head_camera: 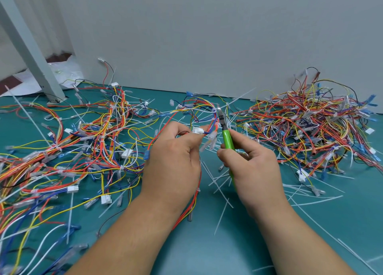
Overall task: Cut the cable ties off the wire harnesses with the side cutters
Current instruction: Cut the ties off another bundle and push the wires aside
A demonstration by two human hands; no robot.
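The left hand (176, 152) is pinching a wire harness (216, 123); the right hand (253, 167) is clamping curled fingers round the green side cutters (227, 136), blades just beside the harness loop. Beyond, 2 harness heaps (306, 127) are lying on the mat (207, 243).

Only hands and arms of the person showed. Left hand (176, 150) and right hand (252, 167) were bare. Left forearm (128, 233) and right forearm (300, 239) were bare as well, skin uncovered all the way down to the bottom frame edge. Wrists were bare. Knuckle creases showed on both hand backs.
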